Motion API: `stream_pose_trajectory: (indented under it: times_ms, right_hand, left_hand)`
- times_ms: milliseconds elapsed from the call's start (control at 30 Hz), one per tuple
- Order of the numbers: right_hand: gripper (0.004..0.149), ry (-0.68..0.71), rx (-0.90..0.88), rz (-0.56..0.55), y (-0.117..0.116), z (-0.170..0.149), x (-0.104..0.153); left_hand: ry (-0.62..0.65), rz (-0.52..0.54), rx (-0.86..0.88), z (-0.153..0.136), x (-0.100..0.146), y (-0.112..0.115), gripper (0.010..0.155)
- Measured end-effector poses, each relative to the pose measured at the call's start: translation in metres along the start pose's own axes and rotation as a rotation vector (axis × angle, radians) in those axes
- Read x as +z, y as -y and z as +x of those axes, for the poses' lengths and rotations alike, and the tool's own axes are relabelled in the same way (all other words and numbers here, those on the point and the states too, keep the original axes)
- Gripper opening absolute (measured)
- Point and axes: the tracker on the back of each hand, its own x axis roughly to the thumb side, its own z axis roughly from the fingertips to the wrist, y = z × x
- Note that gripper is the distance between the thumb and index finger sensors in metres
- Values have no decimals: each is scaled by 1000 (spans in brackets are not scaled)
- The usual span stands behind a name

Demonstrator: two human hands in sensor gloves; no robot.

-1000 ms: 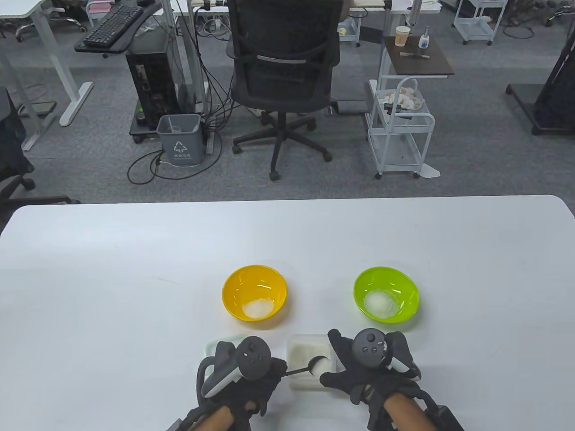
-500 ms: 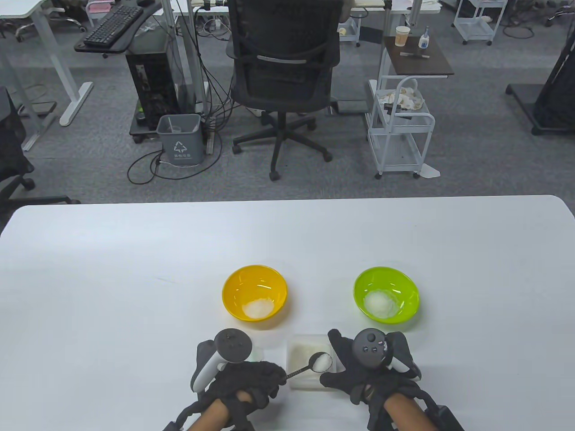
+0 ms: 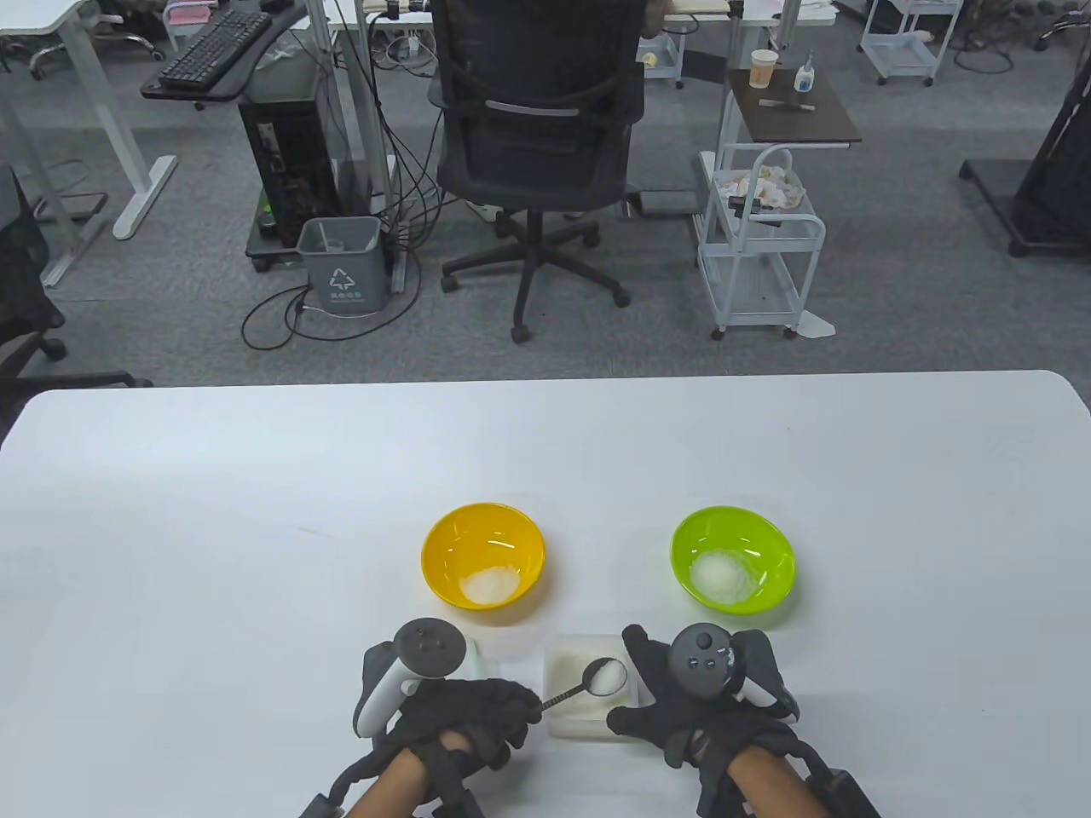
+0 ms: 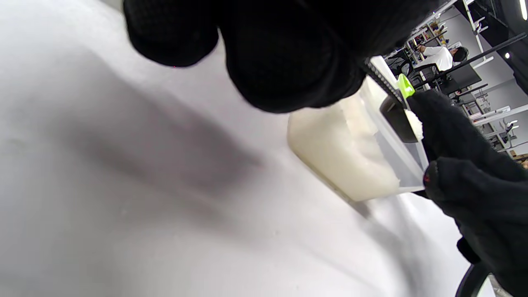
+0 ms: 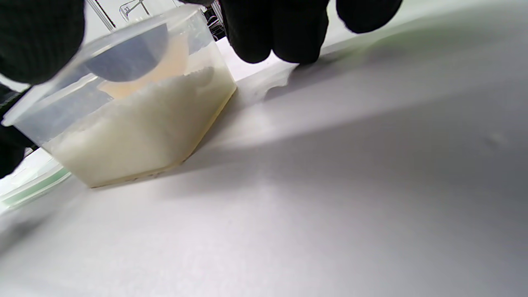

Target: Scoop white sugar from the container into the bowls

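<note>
Left hand (image 3: pixel 464 711) grips a spoon (image 3: pixel 607 676) heaped with sugar over the container (image 3: pixel 588 720), handle slanting back-left; right hand (image 3: pixel 707 711) braces the container, orange bowl (image 3: pixel 482 555) nearer the spoon hand.

Table view: high, looking down. Wrist views: low, close, opposite sides; all share sugar container (image 3: pixel 588 682).

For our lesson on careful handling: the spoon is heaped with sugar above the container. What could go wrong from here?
1. The spoon is heaped; carried by the left hand towards the yellow bowl or green bowl, it may shed sugar on the table.
2. The right hand only steadies the container; a knock could shift it.
</note>
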Motion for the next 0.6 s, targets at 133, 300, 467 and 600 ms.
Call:
stream_pose_trajectory:
  times_ms: [133,300,467,600]
  right_hand:
    - [93,-1,-1,1,1,0,0]
    - [93,-1,-2,1,0,0,0]
    - [93,-1,-2,1,0,0,0]
    - [93,-1,-2,1,0,0,0]
  left_hand:
    - [2,21,54,-4,1,-10,46]
    - [8,58,121,-11,3,-25,46]
    - [-2,108,188,-21,5,-41,46]
    - [-19,146,227,-28,6,-51,46]
